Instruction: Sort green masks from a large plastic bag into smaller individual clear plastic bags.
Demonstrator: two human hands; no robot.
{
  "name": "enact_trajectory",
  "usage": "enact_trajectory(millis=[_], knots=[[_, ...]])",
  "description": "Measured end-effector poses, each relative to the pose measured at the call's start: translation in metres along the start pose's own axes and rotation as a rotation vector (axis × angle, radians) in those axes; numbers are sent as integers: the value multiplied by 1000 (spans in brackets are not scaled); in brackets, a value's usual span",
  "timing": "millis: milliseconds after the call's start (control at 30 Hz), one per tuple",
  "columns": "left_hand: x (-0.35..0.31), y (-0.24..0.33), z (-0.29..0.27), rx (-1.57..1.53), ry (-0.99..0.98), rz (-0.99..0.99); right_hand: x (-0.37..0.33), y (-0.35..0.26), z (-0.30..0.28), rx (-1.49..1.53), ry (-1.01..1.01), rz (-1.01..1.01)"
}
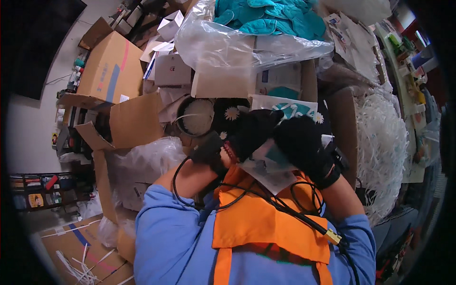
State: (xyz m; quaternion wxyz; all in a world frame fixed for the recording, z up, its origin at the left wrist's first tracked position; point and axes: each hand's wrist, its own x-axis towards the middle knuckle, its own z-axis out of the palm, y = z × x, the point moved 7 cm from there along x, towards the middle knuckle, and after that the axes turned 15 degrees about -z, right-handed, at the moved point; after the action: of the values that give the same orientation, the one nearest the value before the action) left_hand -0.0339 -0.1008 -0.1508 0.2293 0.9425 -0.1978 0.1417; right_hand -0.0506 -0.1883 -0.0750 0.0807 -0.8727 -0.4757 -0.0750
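Note:
Both my hands wear black gloves and meet in front of my chest over a translucent plastic bag (278, 176). Something flat and teal shows through the bag, and its upper part with teal and white patterns (304, 109) sticks out beyond my fingers. My left hand (254, 133) has its fingers bent in on the bag from the left. From the right, my right hand (300, 142) closes on the same bag, fingertips close to the left ones. The gloves hide the exact grip. Beneath lies black cloth with white daisies (232, 113), beside a dark bowl of white material (197, 116).
Ahead, a plastic-lined box holds a heap of teal fabric pieces (270, 16). White shredded strips (380, 147) fill a box at right. To the left stand a cardboard carton (111, 69) and an open box with plastic film (147, 159). Black cables (270, 199) cross my orange apron.

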Motion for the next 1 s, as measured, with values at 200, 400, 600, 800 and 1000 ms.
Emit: enact_trajectory(millis=[200,400,600,800,1000], knots=[[-3,6,-3,-10,-56,-26,-12,-46,-7,415,-56,-172],[-5,-17,24,111,-94,-191,-23,-89,-35,584,-88,-384],[-3,-52,-29,-307,-28,-578,-28,-69,-24,367,-58,-243],[-1,-102,1,-477,80,-482,-13,-49,-3,306,-253,-151],[12,-77,-5,-145,-99,-507,-19,23,9,716,406,205]])
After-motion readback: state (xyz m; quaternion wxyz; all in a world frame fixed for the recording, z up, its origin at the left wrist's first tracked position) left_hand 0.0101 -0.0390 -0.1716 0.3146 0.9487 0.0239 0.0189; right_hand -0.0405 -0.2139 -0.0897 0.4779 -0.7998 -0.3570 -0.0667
